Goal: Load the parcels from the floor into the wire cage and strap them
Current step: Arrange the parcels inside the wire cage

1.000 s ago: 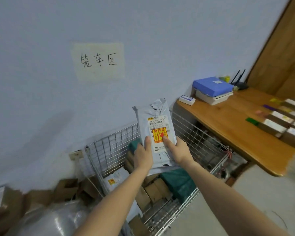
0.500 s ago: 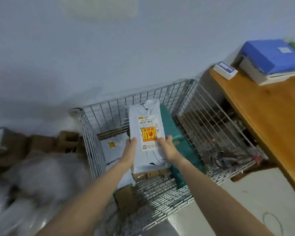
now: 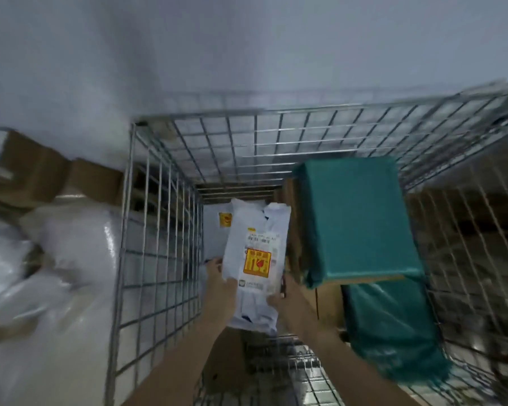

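Note:
A grey poly-bag parcel (image 3: 254, 259) with a white label and an orange fragile sticker is low inside the wire cage (image 3: 159, 230). My left hand (image 3: 222, 284) grips its left edge and my right hand (image 3: 288, 297) grips its lower right edge. It sits between the cage's left wall and a stack at the right: a teal-wrapped parcel (image 3: 358, 218) on brown cartons (image 3: 326, 300), with a second teal parcel (image 3: 393, 329) nearer me. Another grey bag with a yellow sticker (image 3: 217, 227) lies beneath it.
Outside the cage on the left floor lie clear plastic-wrapped bundles (image 3: 56, 259) and brown cardboard boxes (image 3: 41, 174). A pale wall (image 3: 247, 54) stands directly behind the cage. The cage's folded-down front mesh (image 3: 291, 370) is under my forearms.
My view has tipped down and closer. Both hands have lowered the grey parcel from above the cage rim down into the cage, left of the teal parcel.

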A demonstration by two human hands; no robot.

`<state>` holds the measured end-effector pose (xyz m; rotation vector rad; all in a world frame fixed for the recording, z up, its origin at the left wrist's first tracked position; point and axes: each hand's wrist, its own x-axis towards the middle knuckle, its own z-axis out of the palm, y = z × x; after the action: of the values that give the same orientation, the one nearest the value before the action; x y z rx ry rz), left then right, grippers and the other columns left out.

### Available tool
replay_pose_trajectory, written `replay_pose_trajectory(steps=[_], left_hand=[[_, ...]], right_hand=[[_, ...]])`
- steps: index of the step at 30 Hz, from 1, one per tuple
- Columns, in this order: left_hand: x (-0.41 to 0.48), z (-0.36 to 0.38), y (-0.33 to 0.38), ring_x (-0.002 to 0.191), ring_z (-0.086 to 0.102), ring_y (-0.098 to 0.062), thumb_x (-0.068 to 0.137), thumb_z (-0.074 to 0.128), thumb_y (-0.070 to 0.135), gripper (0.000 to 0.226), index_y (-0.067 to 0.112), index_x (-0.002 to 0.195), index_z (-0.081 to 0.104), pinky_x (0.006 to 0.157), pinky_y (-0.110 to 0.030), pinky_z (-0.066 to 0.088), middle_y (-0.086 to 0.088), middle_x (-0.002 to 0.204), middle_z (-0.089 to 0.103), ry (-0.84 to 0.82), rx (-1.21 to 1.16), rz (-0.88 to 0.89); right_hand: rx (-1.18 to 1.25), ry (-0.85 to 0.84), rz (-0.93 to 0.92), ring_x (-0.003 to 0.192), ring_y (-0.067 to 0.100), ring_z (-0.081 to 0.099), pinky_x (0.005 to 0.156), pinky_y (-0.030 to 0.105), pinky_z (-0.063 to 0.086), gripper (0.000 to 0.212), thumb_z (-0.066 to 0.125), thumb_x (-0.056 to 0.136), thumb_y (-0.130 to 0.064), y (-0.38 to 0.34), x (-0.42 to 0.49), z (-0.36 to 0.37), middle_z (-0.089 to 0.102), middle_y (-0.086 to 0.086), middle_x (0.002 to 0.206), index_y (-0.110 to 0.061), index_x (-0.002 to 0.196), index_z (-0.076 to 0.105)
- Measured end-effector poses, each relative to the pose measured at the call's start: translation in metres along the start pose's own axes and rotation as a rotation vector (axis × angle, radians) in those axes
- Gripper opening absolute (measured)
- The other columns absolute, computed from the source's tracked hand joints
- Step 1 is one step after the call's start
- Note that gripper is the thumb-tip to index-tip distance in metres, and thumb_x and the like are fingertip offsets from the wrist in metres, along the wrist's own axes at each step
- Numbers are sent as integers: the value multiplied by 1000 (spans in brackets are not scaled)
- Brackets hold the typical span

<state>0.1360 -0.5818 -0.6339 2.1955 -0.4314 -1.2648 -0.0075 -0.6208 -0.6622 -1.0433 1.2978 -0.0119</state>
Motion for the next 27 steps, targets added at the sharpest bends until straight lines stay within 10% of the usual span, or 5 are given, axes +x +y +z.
replay_pose_trajectory(steps=[2, 7, 11, 20, 27], left_hand=[[37, 10, -21, 74, 55, -14, 97, 40, 1, 42, 8, 137, 28, 56, -12, 46, -15, 119, 55, 69, 71, 23], [130, 36, -79, 128, 45, -23, 99, 36, 2, 56, 12, 150, 17, 102, -20, 39, -8, 145, 39, 163, 265, 158], [185, 49, -100, 149, -1, -28, 92, 47, 1, 82, 16, 153, -7, 121, -30, 10, -12, 160, -8, 112, 630, 223], [218, 57, -129, 146, -17, -36, 93, 52, 18, 87, 15, 152, -12, 122, -45, 2, -14, 159, -19, 57, 973, 112], [154, 31, -51, 149, -6, -27, 97, 39, 12, 70, 17, 153, -2, 122, -44, 5, -9, 161, -6, 2, 823, 288]], right_hand=[[-7, 2, 6, 108, 21, 59, 96, 46, 51, 50, 52, 92, -3, 13, 46, 12, 60, -8, 110, -35, 125, 30], [-123, 56, -65, 109, 23, 56, 89, 38, 49, 46, 44, 94, -2, 38, 159, 45, 53, -1, 111, -14, 136, 31], [-184, 7, -180, 118, 19, 49, 99, 38, 46, 75, 50, 87, 7, 50, 221, 74, 48, 1, 131, -20, 148, 17], [-380, -75, -250, 135, 27, 39, 110, 47, 38, 91, 57, 91, -7, 64, 256, 88, 31, 6, 155, -33, 152, -5], [-623, 5, -256, 133, 31, 41, 107, 44, 39, 58, 53, 93, -15, -12, 159, 41, 39, 11, 146, -14, 147, 30]])
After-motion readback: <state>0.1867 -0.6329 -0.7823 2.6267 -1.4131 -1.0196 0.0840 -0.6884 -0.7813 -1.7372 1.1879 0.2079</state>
